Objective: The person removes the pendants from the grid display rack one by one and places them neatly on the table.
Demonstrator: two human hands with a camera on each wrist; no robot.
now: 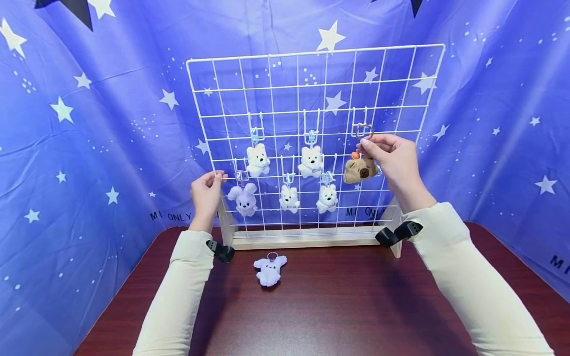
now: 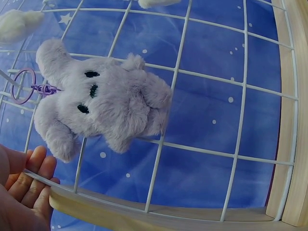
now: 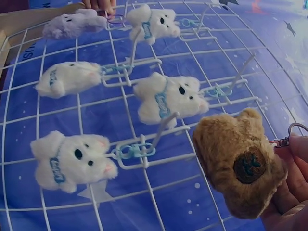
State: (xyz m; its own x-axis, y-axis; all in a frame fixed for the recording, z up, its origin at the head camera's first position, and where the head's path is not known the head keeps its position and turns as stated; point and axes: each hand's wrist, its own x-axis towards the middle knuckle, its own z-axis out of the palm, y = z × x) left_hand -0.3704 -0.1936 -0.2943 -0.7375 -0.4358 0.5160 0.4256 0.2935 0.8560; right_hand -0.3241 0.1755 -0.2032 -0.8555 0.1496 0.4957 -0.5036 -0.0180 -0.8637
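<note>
five plush charms hang from hooks on a white wire grid (image 1: 297, 55), which stands in a wooden base (image 1: 311, 240) on the dark red desk (image 1: 334, 301). upper row: white bear at left (image 1: 258, 160), white bear at centre (image 1: 310, 160). lower row: hung lavender plush (image 1: 246, 200) at far left, then two more white bears, one mid-row (image 1: 289, 199) and one to its right (image 1: 328, 199).

right hand (image 1: 396, 157): thumb and fingers pinch the brown plush (image 1: 359, 171) by its fastening, just above the body. its ring (image 1: 371, 126) overlaps the upper-right hook in the head view; cannot tell whether it is round the hook. an orange piece (image 1: 355, 155) sits on top of the plush.

left hand (image 1: 206, 190): grasps the grid's left edge wire, thumb in front and fingers behind, near the hung lavender plush.

loose lavender plush (image 1: 269, 273): lies on the desk in front of the base, ring end toward the grid. backdrop: blue star-printed cloth (image 1: 133, 89).
</note>
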